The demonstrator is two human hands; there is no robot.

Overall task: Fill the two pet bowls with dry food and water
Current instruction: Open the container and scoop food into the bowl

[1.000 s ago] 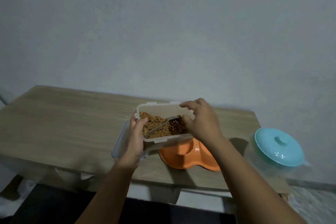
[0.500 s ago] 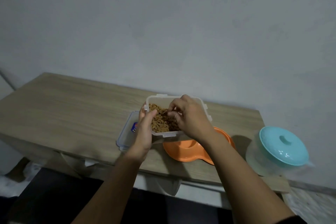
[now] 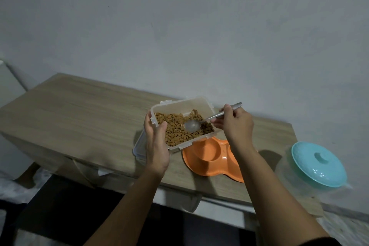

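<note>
Orange double bowl (image 3: 209, 158) waits empty at the tabletop's near edge. I see my left hand (image 3: 156, 146) gripping the kibble tub (image 3: 179, 124); right hand (image 3: 233, 124) now pinches the spoon (image 3: 192, 126), lifted out — scooping's next.

No text, label, brand, number or sign can be read anywhere in the head view; the clear food container (image 3: 180, 124), the orange double bowl (image 3: 209, 156), the spoon (image 3: 201, 123) and the turquoise lid (image 3: 318, 164) all show plain, unmarked surfaces; the wall and wooden table (image 3: 79, 118) carry no writing either.
</note>
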